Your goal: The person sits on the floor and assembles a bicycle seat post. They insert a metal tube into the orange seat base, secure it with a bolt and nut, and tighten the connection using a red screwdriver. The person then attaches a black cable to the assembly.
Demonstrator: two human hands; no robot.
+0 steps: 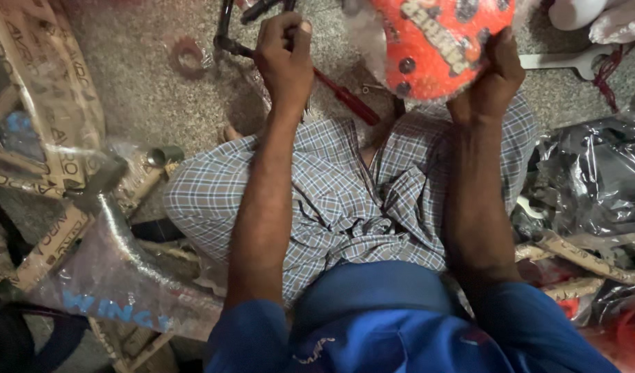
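My left hand [284, 59] is closed around a dark metal tool or rod [229, 43] near the top middle. Beneath it a red-handled tool [348, 101] lies slanted on the floor. My right hand [492, 79] grips the lower edge of a round orange-red plastic part [438, 43] with dark dots, wrapped in clear film. I sit with my legs folded in a checked cloth [345, 200], and I wear a blue shirt.
A bicycle frame wrapped in paper and clear plastic [90, 255] lies at the left. A small metal sleeve [164, 155] rests beside it. Plastic-wrapped dark parts [597, 179] pile at the right. A white spanner-like piece [573, 61] lies top right on the speckled floor.
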